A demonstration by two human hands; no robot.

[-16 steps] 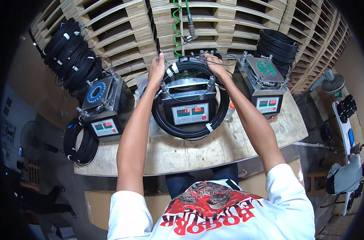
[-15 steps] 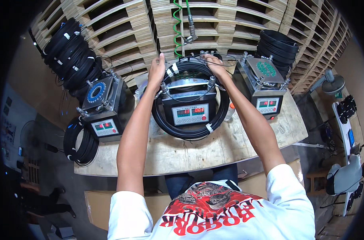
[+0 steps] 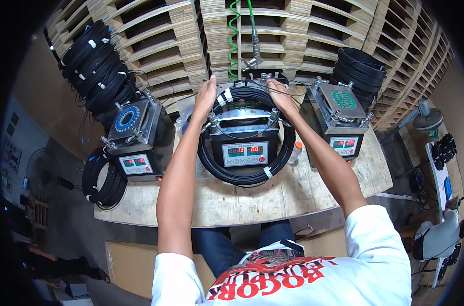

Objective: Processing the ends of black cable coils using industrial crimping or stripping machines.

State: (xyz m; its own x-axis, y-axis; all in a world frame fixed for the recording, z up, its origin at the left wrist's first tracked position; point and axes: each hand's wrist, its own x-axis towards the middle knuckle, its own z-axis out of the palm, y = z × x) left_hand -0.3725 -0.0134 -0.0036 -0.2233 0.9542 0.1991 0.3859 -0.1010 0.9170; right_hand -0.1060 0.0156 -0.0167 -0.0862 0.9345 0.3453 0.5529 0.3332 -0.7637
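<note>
A large coil of black cable (image 3: 240, 180), tied with white tape, hangs round the middle machine (image 3: 252, 144), a dark box with a metal top plate and red digit display. Beyond the coil's far left side is my left hand (image 3: 206, 99), thumb raised, its other fingers mostly hidden at the machine's far left corner. My right hand (image 3: 280, 94) reaches over the far right corner, its fingers curled close to a metal post; what lies under them is hidden. Thin loose cable ends (image 3: 293, 83) run beside the right hand.
Similar machines stand left (image 3: 135, 162), with a blue ring plate, and right (image 3: 339, 143), with green patterned dots. Black coils are stacked at far left (image 3: 97, 71) and far right (image 3: 359, 74); another coil (image 3: 105, 178) leans at left. An orange-capped bottle (image 3: 296, 152) stands beside the middle machine. A green air hose (image 3: 253, 30) hangs above.
The view has shifted slightly. Both hands stay at the middle machine's far corners, the right one slightly changed in pose. The displays have changed, and a red light shows on the left machine.
</note>
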